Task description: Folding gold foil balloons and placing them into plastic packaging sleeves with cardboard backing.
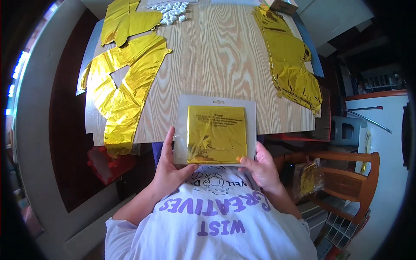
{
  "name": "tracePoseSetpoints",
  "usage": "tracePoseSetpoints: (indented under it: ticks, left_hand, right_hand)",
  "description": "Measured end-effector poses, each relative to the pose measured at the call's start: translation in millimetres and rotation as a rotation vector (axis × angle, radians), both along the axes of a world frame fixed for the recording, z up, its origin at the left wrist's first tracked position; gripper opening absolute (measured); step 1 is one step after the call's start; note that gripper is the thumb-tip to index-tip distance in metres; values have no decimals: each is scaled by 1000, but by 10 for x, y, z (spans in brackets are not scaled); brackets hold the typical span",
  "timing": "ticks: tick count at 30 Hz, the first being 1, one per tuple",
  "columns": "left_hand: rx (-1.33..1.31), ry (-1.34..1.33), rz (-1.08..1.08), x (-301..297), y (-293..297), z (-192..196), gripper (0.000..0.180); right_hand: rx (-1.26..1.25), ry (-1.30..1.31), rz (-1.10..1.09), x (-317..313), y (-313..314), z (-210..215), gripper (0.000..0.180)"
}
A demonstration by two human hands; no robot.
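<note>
In the centre of the frame, a flat package (216, 134) with a folded gold foil square on a pale backing is held at the table's near edge. The left hand (169, 171) grasps its lower left corner, and the right hand (263, 170) pinches the lower right, thumb on the front (the other fingers are partly hidden). Crumpled gold foil shapes (143, 71) lie at the left and upper right of the wooden table (208, 56), with small white rings (173, 12) at upper left.
</note>
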State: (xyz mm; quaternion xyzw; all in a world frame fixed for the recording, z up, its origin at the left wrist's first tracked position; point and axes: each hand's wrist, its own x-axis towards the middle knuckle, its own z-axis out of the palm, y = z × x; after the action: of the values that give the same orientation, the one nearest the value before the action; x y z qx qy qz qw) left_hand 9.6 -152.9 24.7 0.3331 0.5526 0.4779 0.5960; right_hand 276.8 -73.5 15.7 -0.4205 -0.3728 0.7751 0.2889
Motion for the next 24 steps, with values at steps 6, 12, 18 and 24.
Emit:
tracePoseSetpoints:
  ticks: [6, 12, 18, 24]
  left_hand:
    - [27, -80, 60, 84, -97, -35, 107]
    - [23, -103, 89, 122, -5, 4, 101]
    - [15, -94, 144, 184, -1, -50, 95]
    - [-32, 27, 85, 221, 10, -134, 95]
  right_hand:
    - [93, 59, 0, 3, -124, -25, 50]
    - [29, -41, -39, 49, -73, 3, 27]
    - [-46, 31, -137, 92, -103, -228, 29]
    - [41, -38, -142, 82, -43, -156, 26]
